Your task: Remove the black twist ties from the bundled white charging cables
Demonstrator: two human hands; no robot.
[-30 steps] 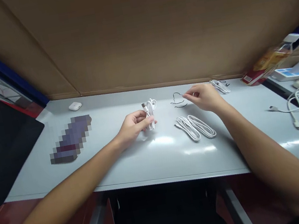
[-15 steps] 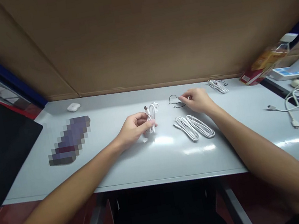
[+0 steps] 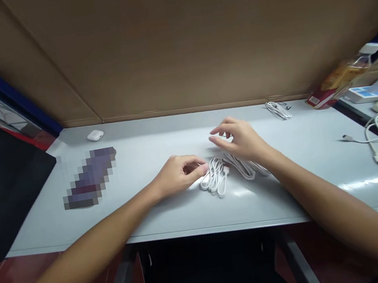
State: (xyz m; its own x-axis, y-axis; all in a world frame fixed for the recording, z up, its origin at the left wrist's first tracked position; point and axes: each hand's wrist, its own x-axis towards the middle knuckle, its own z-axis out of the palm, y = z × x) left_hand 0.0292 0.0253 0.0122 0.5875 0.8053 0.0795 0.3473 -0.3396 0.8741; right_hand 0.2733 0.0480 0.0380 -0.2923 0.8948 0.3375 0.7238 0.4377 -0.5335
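Note:
A coiled white USB cable (image 3: 214, 178) lies on the grey table, its plug showing at the right side. My left hand (image 3: 180, 174) is at its left edge, with thumb and forefinger closed together at the loops. Another coiled white cable (image 3: 242, 167) touches or overlaps it on the right, partly hidden under my right wrist. Above the cables hovers my right hand (image 3: 238, 138), thumb and fingers apart, gripping nothing I can see. A bit of thin black tie (image 3: 225, 135) shows between its fingers; the rest is hidden.
Farther back lies a bundled white cable (image 3: 278, 109). A bottle (image 3: 341, 80) stands by the right edge, near loose white cables (image 3: 374, 133). On the left are a white earbud case (image 3: 95, 135) and a blurred-out dark object (image 3: 91, 178). A cardboard panel (image 3: 171, 42) closes off the back.
My left hand has brought the USB cable right and toward me, down beside the other coil. My right hand has shifted left and toward me, its fingers spreading over the black ties.

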